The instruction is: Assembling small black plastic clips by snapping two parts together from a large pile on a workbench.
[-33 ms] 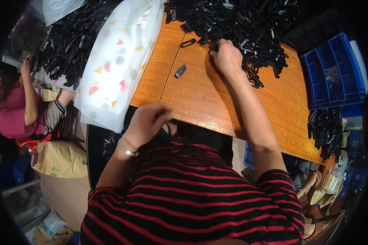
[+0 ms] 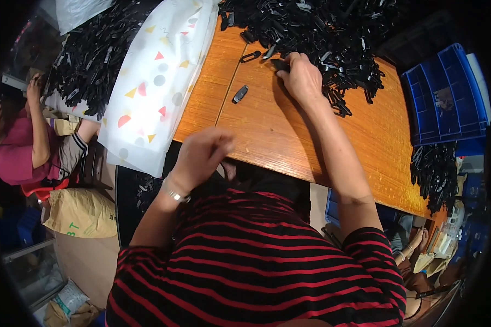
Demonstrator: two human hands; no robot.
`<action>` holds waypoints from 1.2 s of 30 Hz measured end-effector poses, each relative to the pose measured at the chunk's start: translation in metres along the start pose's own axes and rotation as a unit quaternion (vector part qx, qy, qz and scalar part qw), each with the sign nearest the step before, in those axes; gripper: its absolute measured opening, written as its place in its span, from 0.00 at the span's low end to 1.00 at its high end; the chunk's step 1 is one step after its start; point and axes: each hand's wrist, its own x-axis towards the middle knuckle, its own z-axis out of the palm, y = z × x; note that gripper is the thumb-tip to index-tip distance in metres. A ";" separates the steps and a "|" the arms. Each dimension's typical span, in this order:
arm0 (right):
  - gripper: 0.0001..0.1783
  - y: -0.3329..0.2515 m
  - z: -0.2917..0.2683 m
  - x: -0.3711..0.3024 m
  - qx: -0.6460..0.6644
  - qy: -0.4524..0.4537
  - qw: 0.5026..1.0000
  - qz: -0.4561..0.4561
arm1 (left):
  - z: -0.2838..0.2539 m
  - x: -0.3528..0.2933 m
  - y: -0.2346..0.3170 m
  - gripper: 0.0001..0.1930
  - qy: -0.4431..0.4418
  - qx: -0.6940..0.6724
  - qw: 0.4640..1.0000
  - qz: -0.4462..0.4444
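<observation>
Brown wooden table (image 2: 262, 120), tan floor (image 2: 86, 261), red seat (image 2: 41, 189)

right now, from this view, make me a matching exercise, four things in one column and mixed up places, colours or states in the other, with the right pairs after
Things
1. right hand
2. left hand
3. patterned sheet
4. blue crate

Places, colours or states
A. white with coloured shapes
B. at the near edge of the pile of black parts
C. at the right side of the table
D. with a band at its wrist

Right pairs: 1-B, 2-D, 3-A, 4-C
</observation>
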 end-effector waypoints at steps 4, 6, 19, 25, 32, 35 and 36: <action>0.20 0.008 -0.006 -0.018 0.115 0.017 0.991 -0.062 | 0.023 0.061 -0.022 0.11 0.134 0.111 0.981 0.089; 0.18 0.017 -0.005 -0.024 0.141 0.009 0.986 -0.089 | 0.029 0.078 -0.023 0.13 0.177 0.140 0.967 0.121; 0.09 0.022 -0.019 -0.050 0.175 0.046 0.975 -0.127 | 0.041 0.115 -0.027 0.15 0.212 0.209 0.953 0.059; 0.11 -0.003 -0.010 -0.088 0.230 -0.025 0.960 -0.160 | 0.040 0.128 -0.031 0.11 0.189 0.253 0.946 0.073; 0.12 -0.011 -0.002 -0.079 0.251 0.053 0.957 -0.136 | 0.040 0.119 -0.031 0.10 0.166 0.166 0.968 0.083; 0.12 -0.026 0.000 -0.071 0.279 0.086 0.946 -0.138 | 0.034 0.109 -0.026 0.11 0.112 -0.051 0.992 -0.018; 0.12 -0.028 0.002 -0.071 0.279 0.087 0.946 -0.139 | 0.030 0.107 -0.023 0.11 0.113 -0.050 0.992 -0.016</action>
